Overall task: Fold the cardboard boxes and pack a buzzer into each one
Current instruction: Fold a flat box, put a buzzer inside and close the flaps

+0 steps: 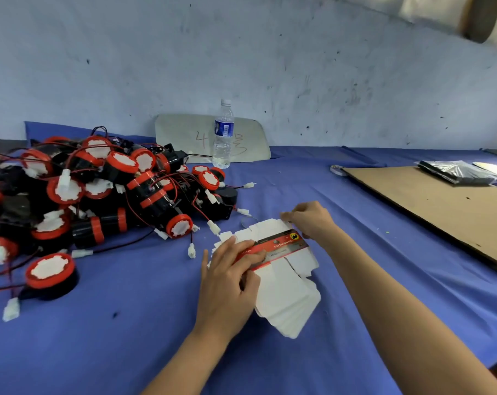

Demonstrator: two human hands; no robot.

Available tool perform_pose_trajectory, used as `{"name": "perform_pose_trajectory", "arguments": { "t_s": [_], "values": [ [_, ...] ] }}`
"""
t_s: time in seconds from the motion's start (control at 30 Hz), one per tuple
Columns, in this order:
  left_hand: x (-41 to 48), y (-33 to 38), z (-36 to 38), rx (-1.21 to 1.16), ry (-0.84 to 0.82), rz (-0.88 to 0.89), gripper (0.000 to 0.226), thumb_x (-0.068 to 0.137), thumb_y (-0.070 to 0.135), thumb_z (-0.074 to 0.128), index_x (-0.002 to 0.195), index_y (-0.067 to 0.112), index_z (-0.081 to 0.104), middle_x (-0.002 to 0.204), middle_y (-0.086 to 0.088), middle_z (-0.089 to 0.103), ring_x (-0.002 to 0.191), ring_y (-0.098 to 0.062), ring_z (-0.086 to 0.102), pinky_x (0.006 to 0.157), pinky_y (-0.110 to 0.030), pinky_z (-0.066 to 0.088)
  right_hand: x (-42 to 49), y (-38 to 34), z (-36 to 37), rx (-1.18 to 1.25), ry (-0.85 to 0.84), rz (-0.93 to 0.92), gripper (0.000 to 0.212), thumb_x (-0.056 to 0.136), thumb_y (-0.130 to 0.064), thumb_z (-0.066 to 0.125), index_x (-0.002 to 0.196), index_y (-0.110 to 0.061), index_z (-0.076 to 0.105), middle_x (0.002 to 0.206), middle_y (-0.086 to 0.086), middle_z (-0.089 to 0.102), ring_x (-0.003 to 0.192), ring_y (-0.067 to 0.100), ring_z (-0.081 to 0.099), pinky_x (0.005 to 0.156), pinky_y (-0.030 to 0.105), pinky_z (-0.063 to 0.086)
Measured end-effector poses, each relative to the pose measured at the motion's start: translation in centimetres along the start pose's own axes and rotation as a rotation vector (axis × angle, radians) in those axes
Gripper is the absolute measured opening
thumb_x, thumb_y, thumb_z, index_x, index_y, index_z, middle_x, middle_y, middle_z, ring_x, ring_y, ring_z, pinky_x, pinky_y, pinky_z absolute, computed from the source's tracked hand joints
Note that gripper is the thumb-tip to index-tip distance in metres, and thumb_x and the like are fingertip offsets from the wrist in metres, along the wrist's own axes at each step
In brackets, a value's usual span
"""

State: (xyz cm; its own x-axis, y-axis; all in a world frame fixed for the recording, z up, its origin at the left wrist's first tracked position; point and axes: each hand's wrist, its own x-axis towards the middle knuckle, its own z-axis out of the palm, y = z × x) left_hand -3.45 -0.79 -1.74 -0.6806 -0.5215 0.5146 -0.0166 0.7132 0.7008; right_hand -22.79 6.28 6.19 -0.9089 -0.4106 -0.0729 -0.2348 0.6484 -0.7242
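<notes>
At the left of the frame a tangled pile of buzzers [99,195] lies on the surface [113,337], which is covered in a blue cloth. They are squat black plastic cylinders with red rims and white notched faces, trailing thin red and black wires that end in small white plugs. One lone buzzer [49,273] sits apart at the lower left. Behind the pile's right edge stands a clear water bottle [223,138]. In the middle, the work looks to be at its first step: freeing one box from the supply, nothing yet folded or packed. The left hand [227,283] rests on the stack of flat boxes [287,297], its fingers curled over the near edge and holding it down. The boxes are thin white card, die-cut with tabs. The top blank [281,243] shows a glossy red and black printed band. The right hand [312,220] has its fingers pinched together on that blank's far flap. The next move probably calls for peeling this sheet clear and then creasing it along its scored lines. At the right lie a stiff brown cardboard sheet [441,206] and a crinkled plastic bag [455,172].
</notes>
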Motion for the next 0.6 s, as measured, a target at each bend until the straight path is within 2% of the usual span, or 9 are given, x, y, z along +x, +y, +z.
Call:
{"name": "perform_pose_trajectory", "arguments": {
  "t_s": [0.07,0.13,0.2,0.27,0.3,0.4,0.47,0.53,0.6],
  "values": [
    [-0.1,-0.1,0.1,0.002,-0.002,0.003,0.044,0.083,0.017,0.04,0.114,0.028,0.069,0.132,0.015,0.053,0.137,-0.009,0.033,0.117,-0.053,0.013,1.2,-0.6,0.4,0.111,-0.005,0.011,0.009,0.086,-0.015,0.062,0.08,-0.009,0.058,0.061,0.005,0.045,0.05,0.019,0.04,0.049,0.024,0.031],
    [-0.2,-0.1,0.1,0.018,-0.007,0.008,0.043,0.085,0.018,0.04,0.115,0.027,0.069,0.133,0.015,0.053,0.138,-0.01,0.033,0.117,-0.053,0.014,1.7,-0.4,0.5,0.405,0.017,0.154,0.002,0.089,-0.007,0.061,0.09,-0.006,0.059,0.065,0.008,0.046,0.052,0.019,0.04,0.049,0.026,0.032],
    [-0.2,-0.1,0.2,0.042,0.004,0.014,0.042,0.087,0.019,0.039,0.116,0.027,0.068,0.134,0.013,0.052,0.137,-0.014,0.034,0.115,-0.054,0.017,1.2,0.3,0.4,0.533,-0.043,0.277,0.013,0.092,-0.013,0.062,0.101,-0.003,0.063,0.078,0.009,0.058,0.067,0.022,0.055,0.061,0.03,0.044],
    [-0.2,0.0,0.4,0.06,0.028,0.008,0.042,0.092,0.026,0.034,0.118,0.027,0.066,0.135,0.011,0.051,0.139,-0.017,0.033,0.115,-0.056,0.017,0.2,1.1,0.1,0.446,-0.116,0.259,0.031,0.093,-0.029,0.063,0.115,-0.008,0.062,0.105,0.007,0.062,0.099,0.025,0.061,0.081,0.036,0.049],
    [-0.2,0.0,0.5,0.074,0.041,0.008,0.045,0.093,0.033,0.029,0.119,0.027,0.065,0.137,0.009,0.05,0.14,-0.018,0.031,0.115,-0.057,0.017,-0.7,1.2,0.0,0.395,-0.123,0.203,0.035,0.093,-0.037,0.062,0.117,-0.013,0.06,0.111,0.004,0.06,0.104,0.024,0.059,0.082,0.035,0.049],
    [0.0,0.0,1.1,0.106,0.048,-0.009,0.054,0.092,0.051,0.022,0.126,0.031,0.06,0.142,0.01,0.045,0.143,-0.014,0.022,0.116,-0.055,0.013,-3.5,1.1,-0.5,0.199,-0.084,-0.033,0.04,0.086,-0.049,0.065,0.113,-0.02,0.059,0.103,-0.004,0.064,0.092,0.013,0.061,0.069,0.025,0.044],
    [0.2,0.3,1.5,0.117,0.044,-0.029,0.057,0.091,0.057,0.02,0.128,0.033,0.057,0.145,0.011,0.042,0.144,-0.013,0.018,0.115,-0.054,0.014,-4.9,1.2,-0.6,0.087,-0.07,-0.09,0.033,0.081,-0.041,0.074,0.105,-0.02,0.064,0.091,-0.004,0.066,0.08,0.009,0.06,0.063,0.022,0.044],
    [0.3,0.5,2.0,0.154,0.05,-0.023,0.059,0.091,0.058,0.02,0.129,0.032,0.056,0.146,0.009,0.042,0.144,-0.015,0.019,0.114,-0.054,0.017,-5.5,1.4,-0.7,0.056,-0.023,-0.103,0.024,0.081,-0.026,0.076,0.096,-0.009,0.071,0.086,0.006,0.069,0.067,0.01,0.057,0.058,0.021,0.045],
    [0.5,0.9,2.6,0.2,0.045,-0.025,0.062,0.091,0.061,0.017,0.132,0.033,0.053,0.148,0.01,0.039,0.145,-0.015,0.017,0.115,-0.051,0.014,-5.7,1.5,-0.5,0.058,0.042,-0.117,0.016,0.082,-0.02,0.072,0.095,-0.011,0.073,0.089,0.008,0.071,0.069,0.012,0.061,0.058,0.021,0.048]
  ]
}}
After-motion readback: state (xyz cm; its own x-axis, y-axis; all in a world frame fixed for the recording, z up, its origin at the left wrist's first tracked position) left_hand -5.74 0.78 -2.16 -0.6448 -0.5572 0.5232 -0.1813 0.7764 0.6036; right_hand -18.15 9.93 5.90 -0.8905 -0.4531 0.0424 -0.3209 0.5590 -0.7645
